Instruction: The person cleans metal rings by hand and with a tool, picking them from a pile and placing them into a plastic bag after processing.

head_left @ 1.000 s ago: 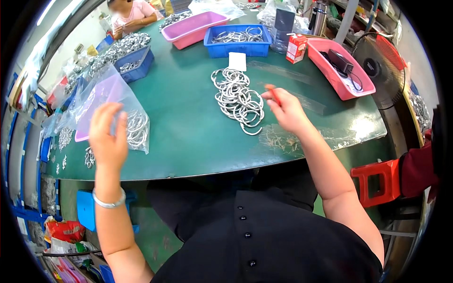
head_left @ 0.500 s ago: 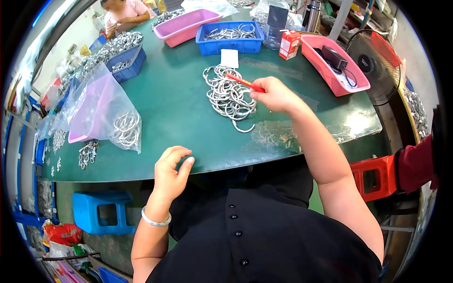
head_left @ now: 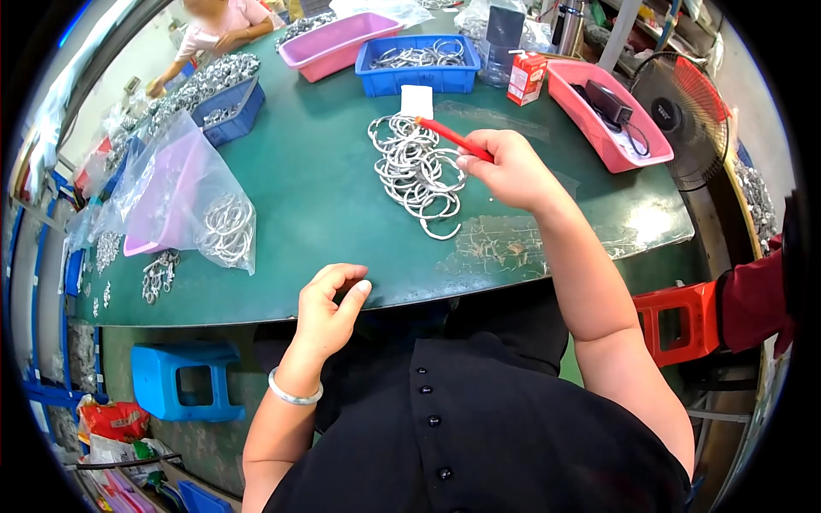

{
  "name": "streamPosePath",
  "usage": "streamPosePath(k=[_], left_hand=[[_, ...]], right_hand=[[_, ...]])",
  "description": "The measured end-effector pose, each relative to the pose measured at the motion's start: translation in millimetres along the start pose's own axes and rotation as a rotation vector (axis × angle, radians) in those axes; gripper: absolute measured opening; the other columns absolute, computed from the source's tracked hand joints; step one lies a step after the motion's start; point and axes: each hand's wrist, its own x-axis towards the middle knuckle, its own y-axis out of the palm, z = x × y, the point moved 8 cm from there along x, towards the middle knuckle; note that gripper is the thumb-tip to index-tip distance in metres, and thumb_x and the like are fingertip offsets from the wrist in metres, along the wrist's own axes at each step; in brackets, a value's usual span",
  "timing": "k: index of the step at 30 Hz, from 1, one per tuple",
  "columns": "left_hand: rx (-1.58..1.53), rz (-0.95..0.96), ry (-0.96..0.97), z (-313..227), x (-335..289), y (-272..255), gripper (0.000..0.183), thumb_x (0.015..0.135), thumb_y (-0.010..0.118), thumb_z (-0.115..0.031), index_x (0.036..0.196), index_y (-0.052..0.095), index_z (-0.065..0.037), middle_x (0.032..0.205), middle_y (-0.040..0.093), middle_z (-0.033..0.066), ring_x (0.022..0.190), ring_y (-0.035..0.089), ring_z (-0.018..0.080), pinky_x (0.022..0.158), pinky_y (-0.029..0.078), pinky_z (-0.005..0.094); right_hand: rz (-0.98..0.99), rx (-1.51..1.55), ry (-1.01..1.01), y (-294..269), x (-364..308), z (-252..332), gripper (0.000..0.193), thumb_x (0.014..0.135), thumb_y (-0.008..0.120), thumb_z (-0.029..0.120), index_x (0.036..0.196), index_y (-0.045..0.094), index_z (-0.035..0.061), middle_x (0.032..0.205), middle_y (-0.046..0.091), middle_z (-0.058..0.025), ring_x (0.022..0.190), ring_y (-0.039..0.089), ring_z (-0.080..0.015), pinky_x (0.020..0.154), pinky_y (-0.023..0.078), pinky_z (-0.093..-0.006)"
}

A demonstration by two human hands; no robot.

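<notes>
My right hand [head_left: 513,175] is closed around a red pen-like stick [head_left: 453,138]. Its far end points left over the top of a pile of silver metal rings [head_left: 415,167], close to the lower edge of a small white paper slip [head_left: 416,100]. Whether the stick touches the rings or paper I cannot tell. Near the front edge of the green table [head_left: 316,197], my left hand [head_left: 327,312] holds nothing, with its fingers loosely curved and the thumb apart. A bracelet circles the left wrist.
A clear bag of rings [head_left: 227,227] lies at the left by a pink tub. Behind the pile stand a blue bin of rings [head_left: 416,79], a pink tray [head_left: 342,44] and a red carton [head_left: 526,79]. At right sits a pink basket [head_left: 637,158] with a black device; a person [head_left: 231,30] sits across.
My left hand has shifted right along the table edge. The red stick has tilted more steeply, its far end nearer the slip. The other person's arm now reaches toward the heap at left.
</notes>
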Motion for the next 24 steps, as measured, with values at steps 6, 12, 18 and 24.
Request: streamPosePath(k=[6, 12, 18, 24], left_hand=[[-0.518, 0.007, -0.147, -8.0, -3.0, 10.6, 0.025, 0.087, 0.052, -0.008, 0.109, 0.054, 0.002, 0.093, 0.06, 0.0073, 0.078, 0.056, 0.0122, 0.07, 0.046, 0.0245], [-0.692, 0.017, -0.168, -20.3, -7.2, 11.6, 0.024, 0.089, 0.047, -0.011, 0.109, 0.054, 0.001, 0.089, 0.061, 0.0094, 0.075, 0.058, 0.0138, 0.068, 0.046, 0.025], [-0.79, -0.045, -0.264, -7.0, -10.7, 9.3, 0.02, 0.089, 0.047, -0.01, 0.103, 0.057, 0.001, 0.084, 0.061, 0.0089, 0.07, 0.058, 0.0144, 0.064, 0.046, 0.0245], [-0.812, -0.074, -0.311, -2.4, -13.2, 7.8, 0.02, 0.089, 0.048, -0.012, 0.101, 0.057, 0.0, 0.08, 0.06, 0.0074, 0.067, 0.057, 0.0137, 0.061, 0.046, 0.0243]], right_hand=[[0.192, 0.677, 0.128, 44.2, -29.4, 17.2, 0.009, 0.079, 0.063, 0.011, 0.081, 0.059, 0.0034, 0.064, 0.052, 0.0036, 0.051, 0.041, -0.0034, 0.046, 0.032, -0.018], [0.259, 0.95, 0.151, 80.6, -51.8, 22.3, 0.012, 0.082, 0.059, 0.012, 0.084, 0.058, -0.0002, 0.068, 0.056, -0.0021, 0.048, 0.044, -0.0051, 0.042, 0.033, -0.018], [0.292, 1.006, 0.254, 95.8, -58.3, 14.8, 0.014, 0.084, 0.057, 0.016, 0.083, 0.06, 0.0025, 0.067, 0.058, -0.0012, 0.046, 0.045, -0.004, 0.039, 0.032, -0.0181], [0.324, 1.006, 0.299, 101.7, -65.1, 10.9, 0.017, 0.086, 0.054, 0.017, 0.085, 0.06, 0.0009, 0.068, 0.059, -0.003, 0.046, 0.046, -0.0047, 0.04, 0.034, -0.0176]])
